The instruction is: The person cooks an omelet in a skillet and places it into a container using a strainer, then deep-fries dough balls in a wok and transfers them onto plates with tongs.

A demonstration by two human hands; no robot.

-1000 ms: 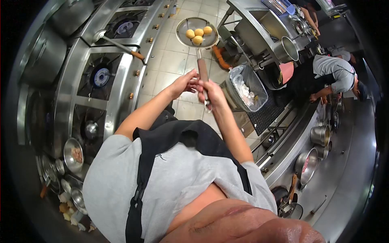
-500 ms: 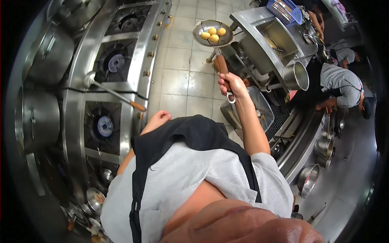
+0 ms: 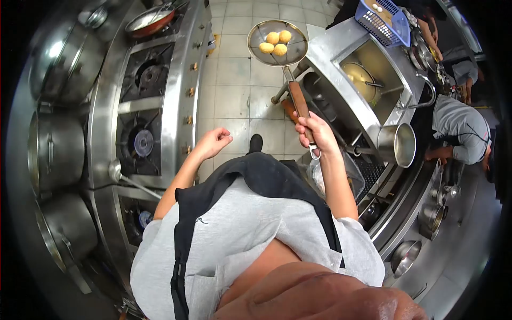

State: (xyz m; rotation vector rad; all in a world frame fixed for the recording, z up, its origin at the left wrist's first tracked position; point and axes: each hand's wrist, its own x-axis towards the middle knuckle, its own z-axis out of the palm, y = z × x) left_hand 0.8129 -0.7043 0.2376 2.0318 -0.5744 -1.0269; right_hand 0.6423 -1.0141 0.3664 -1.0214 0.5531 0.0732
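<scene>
My right hand (image 3: pixel 319 133) is wrapped around the brown wooden handle of a mesh strainer (image 3: pixel 290 60), near its hanging loop. Several round golden fried balls (image 3: pixel 280 49) sit together in the strainer, which is held out over the floor tiles. Beside the stove on my left, my left hand (image 3: pixel 214 142) hangs in the air with fingers curled in and nothing visible in them. A ladle (image 3: pixel 115 170) lies across the stove top, its far end hidden behind my left arm.
A stove (image 3: pixel 104 154) with several burners runs along the left, a red pan (image 3: pixel 150 21) farther ahead. On the right stand a steel sink counter (image 3: pixel 320 48), a blue basket (image 3: pixel 368 18) and a steel pot (image 3: pixel 405 145). A co-worker (image 3: pixel 461 130) bends over at the far right.
I have moved forward along the aisle, so the red pan and more of the sink show. My left hand has risen away from my apron. The strainer stays in my right hand.
</scene>
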